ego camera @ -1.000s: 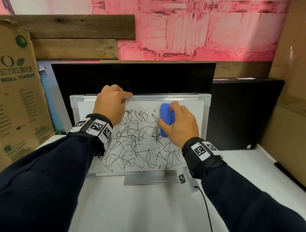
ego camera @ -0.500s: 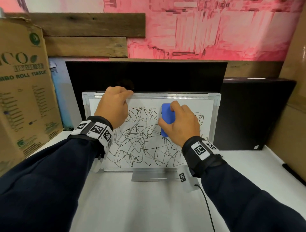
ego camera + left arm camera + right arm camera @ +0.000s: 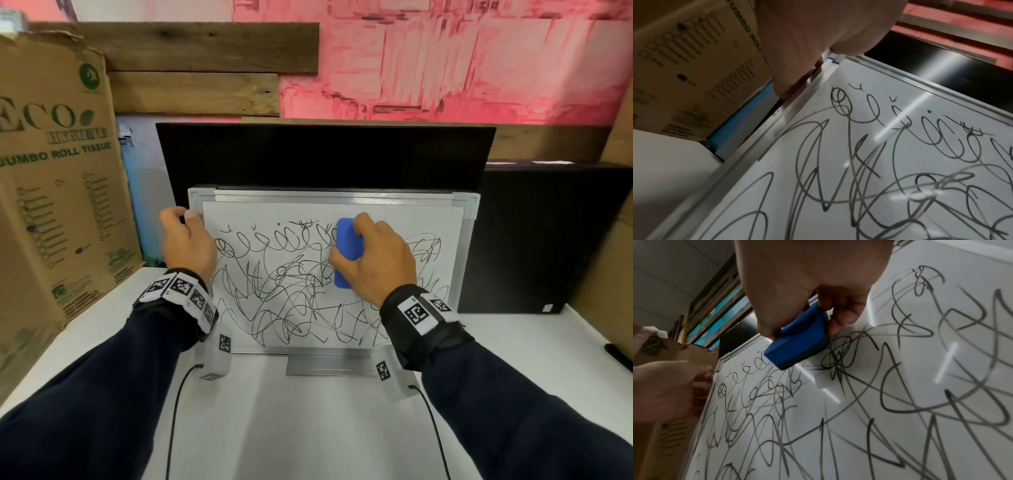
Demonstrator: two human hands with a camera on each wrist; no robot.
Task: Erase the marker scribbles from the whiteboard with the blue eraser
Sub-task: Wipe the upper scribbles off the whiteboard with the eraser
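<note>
A silver-framed whiteboard [image 3: 428, 219] stands upright on the table, covered in black marker scribbles [image 3: 284, 294]. My right hand [image 3: 376, 260] grips the blue eraser [image 3: 346, 253] and holds it against the board's upper middle. In the right wrist view the eraser [image 3: 799, 340] lies pinched between thumb and fingers [image 3: 840, 321], its dark felt on the board. My left hand [image 3: 185, 236] grips the board's left edge just below the top-left corner. The left wrist view shows the left hand [image 3: 813, 40] with its fingers curled behind the frame.
A big cardboard box [image 3: 51, 171] stands at the left. A black panel [image 3: 325, 154] backs the board, and a black case [image 3: 548, 240] stands to its right. A black marker [image 3: 620, 356] lies at the right edge of the white table [image 3: 308, 428]. Thin cables [image 3: 174, 411] trail from both wrists.
My left hand has moved from the board's top edge to its left edge near the corner. The right hand and eraser stay on about the same spot.
</note>
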